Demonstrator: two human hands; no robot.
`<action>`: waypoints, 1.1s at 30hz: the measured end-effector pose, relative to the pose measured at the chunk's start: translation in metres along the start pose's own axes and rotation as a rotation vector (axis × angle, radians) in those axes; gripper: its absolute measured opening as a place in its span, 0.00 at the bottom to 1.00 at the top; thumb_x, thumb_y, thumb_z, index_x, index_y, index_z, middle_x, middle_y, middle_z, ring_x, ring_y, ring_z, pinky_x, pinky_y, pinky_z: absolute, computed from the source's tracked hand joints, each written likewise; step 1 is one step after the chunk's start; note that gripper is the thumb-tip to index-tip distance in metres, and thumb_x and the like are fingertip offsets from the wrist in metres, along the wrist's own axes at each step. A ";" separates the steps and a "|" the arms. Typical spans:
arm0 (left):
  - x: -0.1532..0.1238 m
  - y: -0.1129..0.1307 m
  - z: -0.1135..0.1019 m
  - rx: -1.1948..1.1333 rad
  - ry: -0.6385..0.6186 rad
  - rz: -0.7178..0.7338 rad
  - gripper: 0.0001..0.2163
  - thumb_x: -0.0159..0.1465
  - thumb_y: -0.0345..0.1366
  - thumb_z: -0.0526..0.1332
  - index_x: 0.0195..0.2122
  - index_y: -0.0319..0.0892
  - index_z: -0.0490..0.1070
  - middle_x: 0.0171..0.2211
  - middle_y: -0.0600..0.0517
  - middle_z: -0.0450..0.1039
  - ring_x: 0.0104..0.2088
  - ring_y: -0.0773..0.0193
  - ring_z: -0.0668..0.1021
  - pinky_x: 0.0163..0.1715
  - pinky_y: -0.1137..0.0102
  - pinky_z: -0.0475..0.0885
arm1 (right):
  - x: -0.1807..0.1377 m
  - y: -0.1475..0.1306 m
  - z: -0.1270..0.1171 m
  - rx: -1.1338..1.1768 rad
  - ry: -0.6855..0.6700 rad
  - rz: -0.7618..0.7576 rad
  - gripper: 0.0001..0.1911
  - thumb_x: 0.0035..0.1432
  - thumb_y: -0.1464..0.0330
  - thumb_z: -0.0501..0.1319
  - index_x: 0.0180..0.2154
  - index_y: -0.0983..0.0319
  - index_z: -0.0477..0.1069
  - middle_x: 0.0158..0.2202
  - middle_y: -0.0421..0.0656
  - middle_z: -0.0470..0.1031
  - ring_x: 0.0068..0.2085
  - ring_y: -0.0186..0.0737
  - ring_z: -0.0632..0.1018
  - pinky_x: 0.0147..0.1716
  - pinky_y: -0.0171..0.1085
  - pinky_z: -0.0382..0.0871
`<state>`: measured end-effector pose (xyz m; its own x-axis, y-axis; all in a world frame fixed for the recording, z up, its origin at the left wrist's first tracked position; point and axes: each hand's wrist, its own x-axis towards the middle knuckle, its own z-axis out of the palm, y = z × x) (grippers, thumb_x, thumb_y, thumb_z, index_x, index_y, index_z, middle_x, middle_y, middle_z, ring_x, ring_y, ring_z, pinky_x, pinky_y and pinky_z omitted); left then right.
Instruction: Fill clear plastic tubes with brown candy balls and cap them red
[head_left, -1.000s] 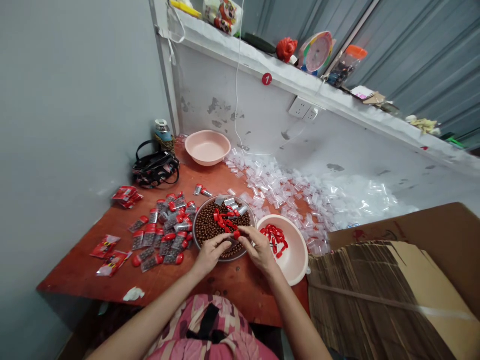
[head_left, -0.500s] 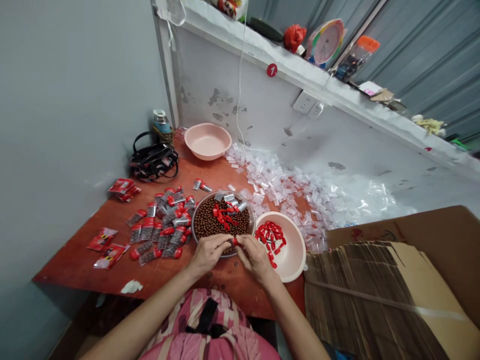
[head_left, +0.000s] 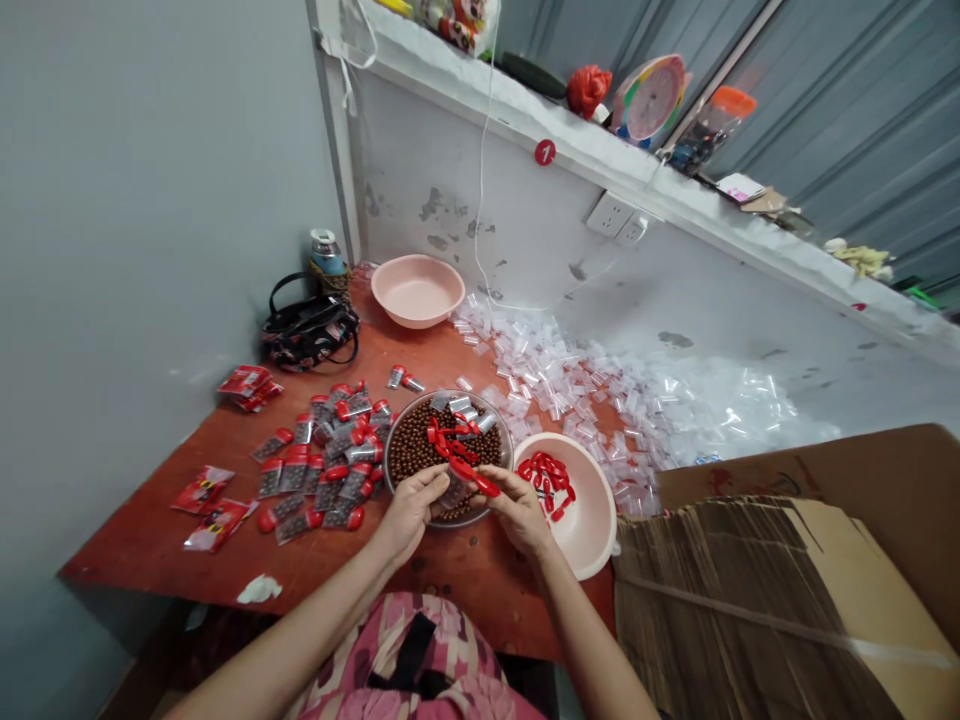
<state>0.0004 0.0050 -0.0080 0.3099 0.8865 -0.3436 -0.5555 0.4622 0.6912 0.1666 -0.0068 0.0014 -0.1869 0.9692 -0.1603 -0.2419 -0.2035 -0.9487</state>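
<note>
Both hands meet over the near rim of a round metal tray (head_left: 397, 432) full of small brown balls, with red caps and a few clear tubes lying on top. My left hand (head_left: 411, 505) pinches a small clear tube (head_left: 452, 492). My right hand (head_left: 517, 505) pinches a red cap (head_left: 484, 485) at the tube's end. Right of the tray a pink bowl (head_left: 592, 520) holds loose red caps (head_left: 547, 472). Left of the tray lies a pile of filled tubes with red caps (head_left: 330, 462).
A heap of empty clear tubes (head_left: 570, 385) spreads along the white wall. An empty pink bowl (head_left: 417, 290), a black bag (head_left: 309, 332) and a bottle stand at the back left. Red packets (head_left: 214, 505) lie near the table's left edge. Flattened cardboard (head_left: 757, 600) fills the right.
The camera view shifted slightly. My hands stayed together at the tray's near rim, and the red cap now shows more plainly between my right fingers at the tube's end.
</note>
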 end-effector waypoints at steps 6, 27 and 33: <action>0.006 -0.005 -0.012 0.448 0.020 0.181 0.12 0.52 0.38 0.61 0.38 0.40 0.73 0.38 0.48 0.74 0.39 0.60 0.74 0.43 0.66 0.66 | 0.005 0.001 0.006 0.110 0.060 -0.012 0.12 0.51 0.62 0.57 0.34 0.62 0.72 0.46 0.46 0.68 0.44 0.43 0.70 0.39 0.40 0.67; 0.015 -0.022 -0.038 0.626 0.033 0.251 0.12 0.55 0.39 0.56 0.38 0.43 0.73 0.41 0.49 0.72 0.43 0.59 0.72 0.47 0.64 0.63 | 0.023 0.041 0.030 0.381 -0.012 0.416 0.15 0.53 0.59 0.51 0.38 0.60 0.66 0.36 0.43 0.71 0.35 0.37 0.72 0.35 0.42 0.68; 0.028 0.001 -0.075 0.645 0.342 0.238 0.18 0.53 0.43 0.58 0.43 0.40 0.70 0.42 0.48 0.72 0.43 0.58 0.73 0.45 0.65 0.65 | 0.076 0.041 -0.022 -0.686 0.115 0.061 0.18 0.53 0.63 0.54 0.46 0.61 0.61 0.45 0.46 0.66 0.44 0.41 0.69 0.43 0.43 0.64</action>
<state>-0.0490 0.0321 -0.0646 -0.0762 0.9668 -0.2438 0.0152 0.2456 0.9693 0.1635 0.0612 -0.0557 -0.0700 0.9750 -0.2110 0.4289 -0.1616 -0.8888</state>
